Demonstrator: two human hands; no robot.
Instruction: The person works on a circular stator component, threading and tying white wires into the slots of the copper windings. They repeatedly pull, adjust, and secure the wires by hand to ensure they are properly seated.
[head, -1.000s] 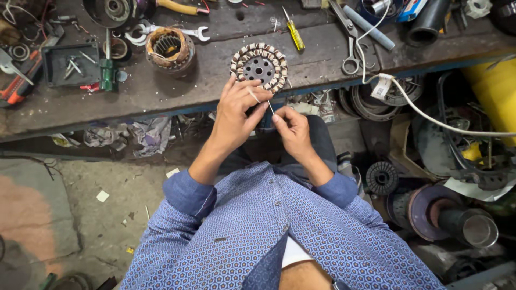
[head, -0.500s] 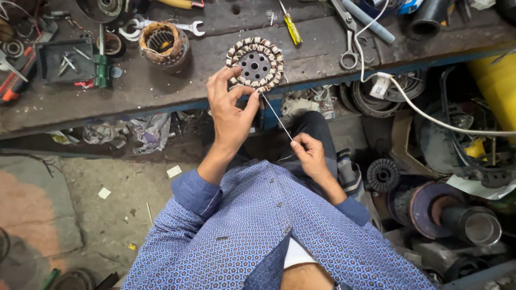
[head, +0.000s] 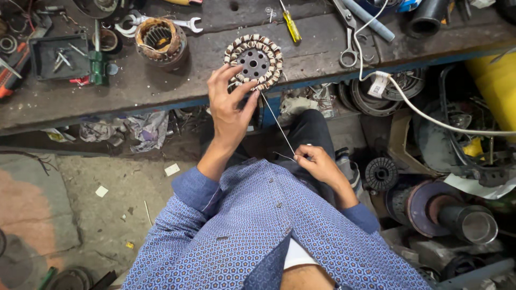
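A round motor stator (head: 253, 60) with wound coils around its rim lies on the dark workbench (head: 322, 51). My left hand (head: 229, 110) reaches up to its near edge, fingertips touching the coils. A thin white thread (head: 279, 124) runs taut from the stator down to my right hand (head: 317, 164), which pinches its end above my lap.
A second cylindrical stator (head: 159, 40) stands further left on the bench, next to spanners (head: 185, 22) and a black tray of parts (head: 58, 55). A yellow-handled screwdriver (head: 291, 27) and scissors (head: 349, 45) lie to the right. Coils, spools and a white cable (head: 430, 119) crowd the floor at right.
My right hand has drawn back from the stator toward my body, pulling the thread out longer. My left hand has stayed at the stator's edge.
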